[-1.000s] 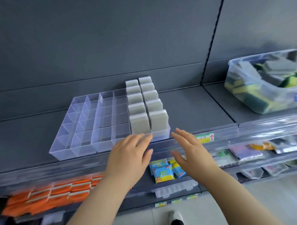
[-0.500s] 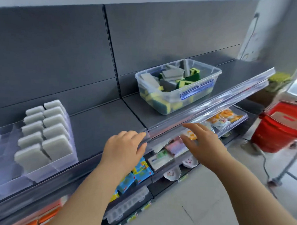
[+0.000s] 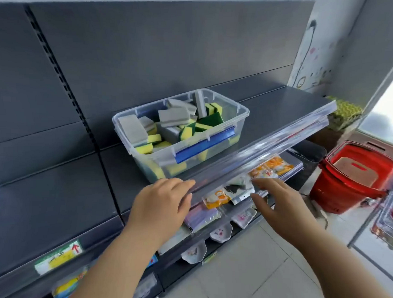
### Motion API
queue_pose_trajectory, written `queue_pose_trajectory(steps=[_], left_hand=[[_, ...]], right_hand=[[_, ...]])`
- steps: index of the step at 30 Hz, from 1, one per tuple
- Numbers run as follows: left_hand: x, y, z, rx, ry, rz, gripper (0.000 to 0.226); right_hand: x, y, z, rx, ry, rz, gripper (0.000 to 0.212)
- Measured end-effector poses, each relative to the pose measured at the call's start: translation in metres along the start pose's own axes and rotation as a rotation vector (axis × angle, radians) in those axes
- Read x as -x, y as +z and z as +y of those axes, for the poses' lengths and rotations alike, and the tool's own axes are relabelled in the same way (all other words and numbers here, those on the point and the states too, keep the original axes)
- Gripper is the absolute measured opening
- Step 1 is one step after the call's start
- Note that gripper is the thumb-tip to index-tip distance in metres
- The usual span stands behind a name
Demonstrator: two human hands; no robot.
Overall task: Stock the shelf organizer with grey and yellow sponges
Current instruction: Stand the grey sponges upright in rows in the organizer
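A clear plastic bin [image 3: 233,134] with a blue latch stands on the grey shelf [image 3: 59,198]. It holds several grey sponges [image 3: 132,131] and yellow-green sponges [image 3: 201,126] in a loose heap. My left hand [image 3: 159,208] hovers just in front of the bin at the shelf's clear front rail, fingers relaxed and holding nothing. My right hand [image 3: 275,204] is spread open lower right of the bin, in front of the shelf below. The shelf organizer is out of view to the left.
Packaged goods [image 3: 269,168] lie on the lower shelves behind a clear rail [image 3: 269,144]. A red shopping basket [image 3: 352,176] stands on the floor at the right. A price label [image 3: 59,256] sits on the shelf edge at lower left.
The view has swung right from the organizer with its grey sponges to the sponge bin. Both empty hands moved along with it and now sit in front of the bin.
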State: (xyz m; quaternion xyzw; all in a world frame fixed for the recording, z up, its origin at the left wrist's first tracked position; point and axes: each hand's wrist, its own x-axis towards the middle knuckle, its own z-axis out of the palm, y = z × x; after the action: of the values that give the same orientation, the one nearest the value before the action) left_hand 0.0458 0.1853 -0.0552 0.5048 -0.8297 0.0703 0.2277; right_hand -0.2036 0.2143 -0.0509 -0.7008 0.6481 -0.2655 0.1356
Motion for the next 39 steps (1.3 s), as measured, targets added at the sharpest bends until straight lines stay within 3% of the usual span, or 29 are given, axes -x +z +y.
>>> queue_pose_trajectory(steps=[4,10,16,24,27,31,36,39], left_hand=[[-0.041,0.002,-0.018,0.000,-0.042,0.069,0.038],[-0.121,0.021,-0.056,-0.033,-0.115,0.150,0.038],[-0.182,0.055,-0.064,-0.044,-0.128,0.104,0.025],[-0.197,0.072,-0.087,-0.091,-0.305,0.015,0.039],[-0.200,0.073,-0.082,-0.155,-0.409,-0.024,0.022],[-0.211,0.075,-0.079,-0.229,-0.509,-0.086,0.028],[-0.230,0.086,-0.081,-0.361,-0.499,-0.141,0.032],[-0.243,0.089,-0.087,-0.391,-0.458,-0.149,0.035]], right_hand=[[-0.057,-0.001,0.012,-0.043,-0.056,-0.004,0.036],[-0.155,-0.019,0.023,-0.033,-0.158,0.120,0.032],[-0.219,-0.029,0.047,-0.125,-0.174,0.198,0.027],[-0.352,0.004,0.048,-0.170,-0.323,0.022,0.027],[-0.406,0.027,0.037,-0.171,-0.368,-0.096,0.029],[-0.463,0.057,0.027,-0.117,-0.337,-0.187,0.036],[-0.488,0.074,0.019,0.126,-0.314,-0.350,0.040],[-0.487,0.064,0.022,-0.042,-0.328,-0.324,0.027]])
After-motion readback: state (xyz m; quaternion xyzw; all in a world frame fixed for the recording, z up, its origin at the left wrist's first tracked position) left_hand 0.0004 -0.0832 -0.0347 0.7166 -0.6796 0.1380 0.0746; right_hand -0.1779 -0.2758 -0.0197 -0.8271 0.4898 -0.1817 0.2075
